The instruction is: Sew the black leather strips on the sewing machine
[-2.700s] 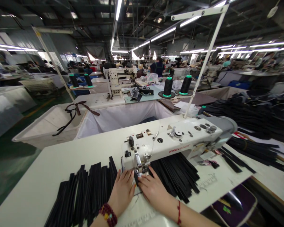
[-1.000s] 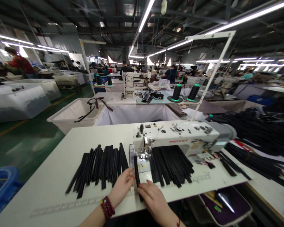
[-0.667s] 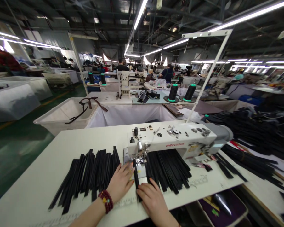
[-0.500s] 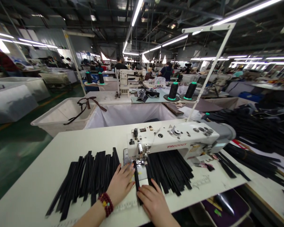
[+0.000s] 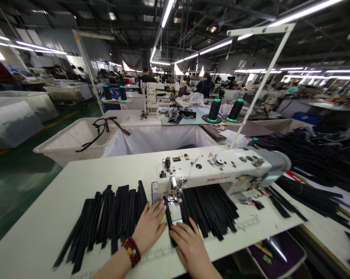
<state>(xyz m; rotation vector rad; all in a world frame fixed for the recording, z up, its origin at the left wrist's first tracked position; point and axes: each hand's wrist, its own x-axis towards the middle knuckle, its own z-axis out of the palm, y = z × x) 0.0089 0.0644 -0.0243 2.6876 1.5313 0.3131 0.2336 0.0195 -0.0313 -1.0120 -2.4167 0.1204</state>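
Observation:
A narrow black strip (image 5: 168, 217) lies lengthwise before the needle area of a white sewing machine (image 5: 204, 170). My left hand (image 5: 150, 226), with a dark red bead bracelet at the wrist, rests flat beside the strip, fingertips on its upper part near the presser foot. My right hand (image 5: 189, 242) lies on the strip's lower part, fingers spread a little. Left of my left hand is a row of black strips (image 5: 111, 217). Another bunch of black strips (image 5: 210, 209) lies under the machine arm.
Behind the white table (image 5: 55, 209) stand a pale bin (image 5: 73, 135) and a cloth-lined bin (image 5: 157, 139). Black thread cones (image 5: 214, 110) stand beyond. Dark material (image 5: 317, 155) is heaped at the right. People sit or stand farther back.
The right hand's fingers have shifted slightly upward along the strip. My left hand stays nearly in place. The view has shifted a little.

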